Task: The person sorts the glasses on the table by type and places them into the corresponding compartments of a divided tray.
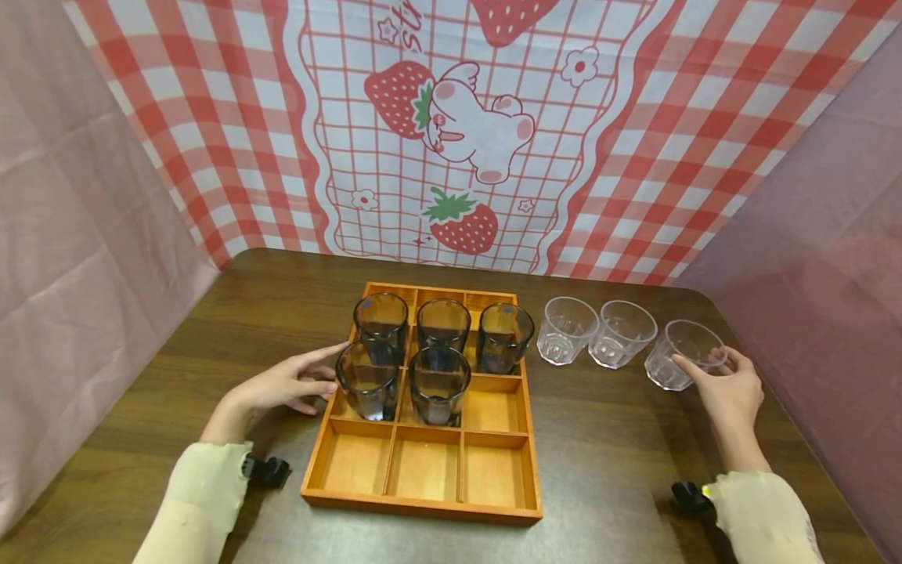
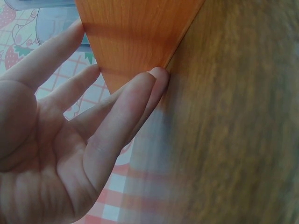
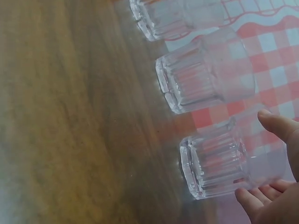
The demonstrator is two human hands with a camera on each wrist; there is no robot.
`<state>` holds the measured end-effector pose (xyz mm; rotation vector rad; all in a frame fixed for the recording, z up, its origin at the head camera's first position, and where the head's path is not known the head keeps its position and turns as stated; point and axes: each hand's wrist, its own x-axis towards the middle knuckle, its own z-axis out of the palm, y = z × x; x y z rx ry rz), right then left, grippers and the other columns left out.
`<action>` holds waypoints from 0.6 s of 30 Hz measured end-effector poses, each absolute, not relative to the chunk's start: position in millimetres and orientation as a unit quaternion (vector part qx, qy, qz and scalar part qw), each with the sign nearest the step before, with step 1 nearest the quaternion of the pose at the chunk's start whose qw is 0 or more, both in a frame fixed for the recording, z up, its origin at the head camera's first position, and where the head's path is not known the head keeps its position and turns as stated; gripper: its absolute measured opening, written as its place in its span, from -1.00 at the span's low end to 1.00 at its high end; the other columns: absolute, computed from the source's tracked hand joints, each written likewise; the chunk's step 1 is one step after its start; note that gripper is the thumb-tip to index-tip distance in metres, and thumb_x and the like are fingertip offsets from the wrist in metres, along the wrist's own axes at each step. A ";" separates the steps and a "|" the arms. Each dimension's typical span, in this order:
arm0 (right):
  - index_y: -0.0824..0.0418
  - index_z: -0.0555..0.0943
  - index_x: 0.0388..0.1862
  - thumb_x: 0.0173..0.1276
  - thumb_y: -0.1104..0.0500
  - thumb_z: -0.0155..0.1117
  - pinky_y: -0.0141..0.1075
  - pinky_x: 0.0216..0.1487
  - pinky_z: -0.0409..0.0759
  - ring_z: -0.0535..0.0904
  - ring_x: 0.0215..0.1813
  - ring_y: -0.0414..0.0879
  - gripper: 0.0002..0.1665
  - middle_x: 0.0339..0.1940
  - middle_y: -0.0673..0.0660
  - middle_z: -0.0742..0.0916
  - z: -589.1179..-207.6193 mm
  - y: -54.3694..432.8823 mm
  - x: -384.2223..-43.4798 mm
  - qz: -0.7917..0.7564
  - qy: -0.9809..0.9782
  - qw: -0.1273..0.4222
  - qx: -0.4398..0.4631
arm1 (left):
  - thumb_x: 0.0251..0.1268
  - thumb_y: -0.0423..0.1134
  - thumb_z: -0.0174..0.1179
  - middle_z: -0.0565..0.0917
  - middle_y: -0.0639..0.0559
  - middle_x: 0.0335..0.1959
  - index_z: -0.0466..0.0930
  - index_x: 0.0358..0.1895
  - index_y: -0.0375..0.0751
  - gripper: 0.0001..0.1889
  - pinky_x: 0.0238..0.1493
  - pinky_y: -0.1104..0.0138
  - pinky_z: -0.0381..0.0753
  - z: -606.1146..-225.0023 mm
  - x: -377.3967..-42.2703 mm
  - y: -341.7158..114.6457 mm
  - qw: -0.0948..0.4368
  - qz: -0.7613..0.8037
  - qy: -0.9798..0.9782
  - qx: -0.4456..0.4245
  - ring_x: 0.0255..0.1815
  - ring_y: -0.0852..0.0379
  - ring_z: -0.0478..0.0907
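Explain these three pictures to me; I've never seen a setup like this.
There is no robot here, only a person's bare left hand and right hand. The wide picture comes from a camera on the head, looking forward and down; the closer two come from wrist cameras, one per arm. On the table is a wooden tray with compartments, holding five dark glasses. To its right stand three clear glasses. The right hand grips the rightmost clear glass. The left hand touches the tray's left side.

Pale yellow sleeves (image 1: 200,486), small black wrist devices (image 1: 268,471), bare hands (image 1: 285,381)
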<state>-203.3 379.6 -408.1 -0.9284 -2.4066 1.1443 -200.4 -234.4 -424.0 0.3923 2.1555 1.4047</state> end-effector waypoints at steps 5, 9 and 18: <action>0.08 0.27 0.48 0.07 -0.24 0.48 -0.59 -0.05 0.41 0.41 0.40 -0.16 0.06 0.31 -0.02 0.54 -403.7 376.8 -189.2 0.401 -0.858 0.134 -0.291 | 0.42 -0.08 0.14 0.35 -0.49 0.30 -0.10 0.58 -0.03 -0.21 -0.11 0.10 0.72 -423.8 -199.8 -235.3 0.266 0.519 0.800 0.140 0.03 -0.02 0.60; 0.15 0.27 0.47 0.09 -0.20 0.49 -0.74 -0.26 0.32 0.45 0.20 -0.45 0.05 0.08 -0.21 0.58 -397.7 375.4 -176.1 0.407 -0.874 0.126 -0.233 | 0.41 -0.08 0.15 0.35 -0.49 0.30 -0.09 0.58 -0.01 -0.20 -0.11 0.10 0.71 -423.4 -200.3 -235.4 0.267 0.520 0.800 0.136 0.04 -0.03 0.59; -0.02 0.42 0.26 0.12 0.16 0.53 -0.80 -0.19 0.43 0.45 -0.12 -0.74 -0.27 -0.17 -0.53 0.55 -383.8 358.5 -152.3 0.484 -0.855 0.156 -0.101 | 0.41 -0.07 0.15 0.35 -0.49 0.30 -0.10 0.58 -0.01 -0.20 -0.11 0.10 0.72 -423.8 -200.5 -235.4 0.267 0.518 0.800 0.140 0.04 -0.03 0.59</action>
